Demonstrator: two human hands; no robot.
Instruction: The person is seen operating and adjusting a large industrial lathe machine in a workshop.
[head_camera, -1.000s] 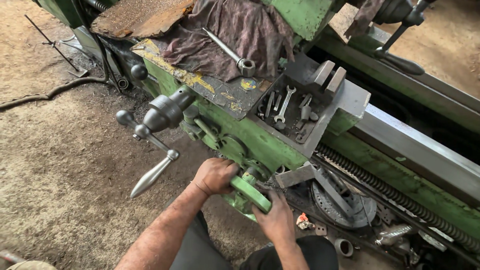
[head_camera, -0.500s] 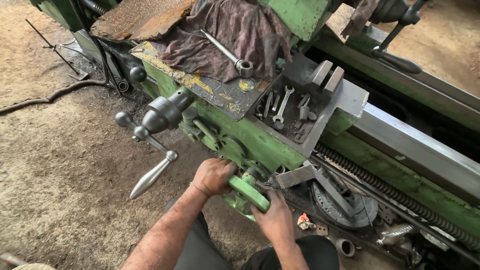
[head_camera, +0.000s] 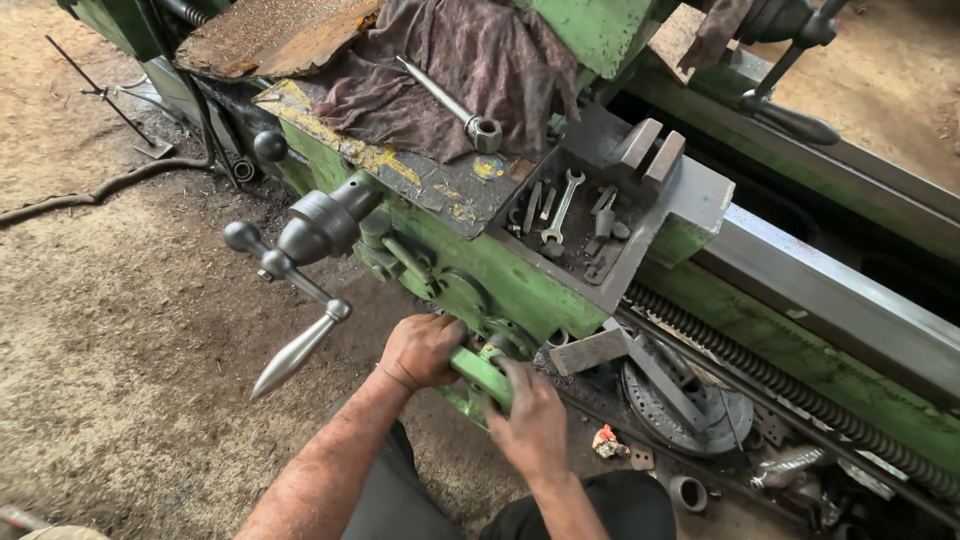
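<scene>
My left hand (head_camera: 420, 350) and my right hand (head_camera: 530, 420) both grip a green handwheel (head_camera: 482, 372) on the front of a green lathe carriage (head_camera: 520, 280). The left hand wraps its upper left rim, the right hand its lower right rim. Most of the wheel is hidden under my hands. To the upper left a grey crank handle (head_camera: 300, 250) with ball knobs and a long tapered grip sticks out from the carriage.
A recessed tray (head_camera: 570, 215) on the carriage holds spanners. A dark cloth (head_camera: 470, 60) with a socket wrench (head_camera: 450, 100) lies behind. A leadscrew (head_camera: 780, 380) runs to the right. The floor (head_camera: 120, 330) is dirt and swarf; a gear plate (head_camera: 690, 410) lies below.
Both hands keep their hold on the handwheel and have hardly shifted; the view has moved slightly.
</scene>
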